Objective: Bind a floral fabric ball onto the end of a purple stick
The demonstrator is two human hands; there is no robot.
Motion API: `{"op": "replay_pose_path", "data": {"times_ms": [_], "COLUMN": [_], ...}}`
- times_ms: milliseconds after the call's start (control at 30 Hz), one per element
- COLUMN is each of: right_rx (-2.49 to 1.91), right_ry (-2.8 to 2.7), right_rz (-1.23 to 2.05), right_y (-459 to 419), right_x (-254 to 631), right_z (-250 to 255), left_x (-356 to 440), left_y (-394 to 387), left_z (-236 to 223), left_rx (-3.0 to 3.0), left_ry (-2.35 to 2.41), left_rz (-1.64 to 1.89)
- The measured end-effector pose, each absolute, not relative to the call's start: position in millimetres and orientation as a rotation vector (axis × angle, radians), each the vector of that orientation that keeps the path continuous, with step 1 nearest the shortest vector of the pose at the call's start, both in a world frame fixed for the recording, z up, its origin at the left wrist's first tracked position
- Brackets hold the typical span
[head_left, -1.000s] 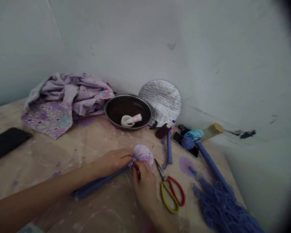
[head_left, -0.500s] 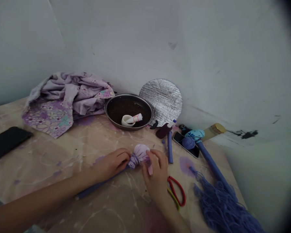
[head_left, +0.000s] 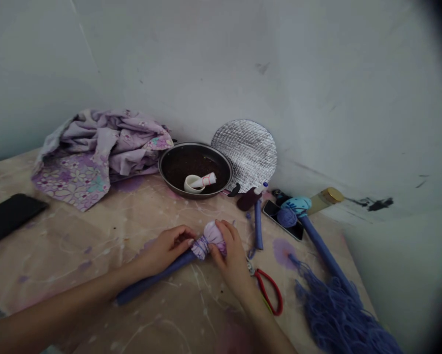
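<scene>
A stick wrapped in blue yarn [head_left: 150, 281] lies slanted on the table, with a lilac cloth ball [head_left: 211, 232] bound to its upper end. Purple cord circles the cloth's neck, and the cloth's gathered edge flares out below it. My right hand [head_left: 231, 258] is closed around the right side of the cloth ball, thumb in front and fingers over the top. With fingers curled, my left hand [head_left: 173, 248] pinches at the gathered edge where the cloth meets the stick. Its exact fingertip contact is partly hidden.
Red-handled scissors or pliers [head_left: 272, 292] lie right of my right hand. Loose blue yarn [head_left: 339, 314] and a second cloth-headed stick [head_left: 328, 258] are farther right. Behind are a dark pan [head_left: 180, 167], a silver disc [head_left: 248, 152], a dark bottle [head_left: 246, 199] and crumpled floral cloth [head_left: 80, 179].
My right hand has shifted up and closed more fully over the cloth ball. The ball has turned slightly, and more of the blue stick shows below my left hand.
</scene>
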State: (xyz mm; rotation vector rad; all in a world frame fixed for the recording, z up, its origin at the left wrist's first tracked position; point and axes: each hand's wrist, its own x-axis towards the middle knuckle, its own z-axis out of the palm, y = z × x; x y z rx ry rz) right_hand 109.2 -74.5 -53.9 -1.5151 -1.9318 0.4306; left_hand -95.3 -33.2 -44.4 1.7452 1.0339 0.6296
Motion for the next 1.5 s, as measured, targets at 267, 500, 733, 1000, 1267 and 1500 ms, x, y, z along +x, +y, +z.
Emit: {"op": "replay_pose_path", "data": {"times_ms": [267, 500, 733, 1000, 1267, 1500], "right_rx": [-1.516, -1.493, -1.475, -1.454, -1.455, -1.440], "right_ry": [-1.913, -1.811, -1.839, -1.866, -1.854, -1.691], "right_rz": [0.439, 0.486, 0.567, 0.575, 0.557, 0.693], "right_y": [-74, -72, -71, -75, -76, -74], "right_x": [109, 107, 109, 114, 112, 117], "right_z": [-56, -48, -48, -55, -55, -51], "left_x": [-91, -81, -80, -79, -75, -78], "left_y": [-39, -42, -35, -26, -16, -14], "left_z": [-38, -39, -45, -67, -73, -70], "left_rx": [1.785, 1.684, 1.419, 1.317, 1.476, 1.539], "left_ry": [1.064, 1.032, 1.067, 1.065, 1.107, 1.054], "left_rz": [0.681, 0.756, 0.701, 0.691, 0.660, 0.560]}}
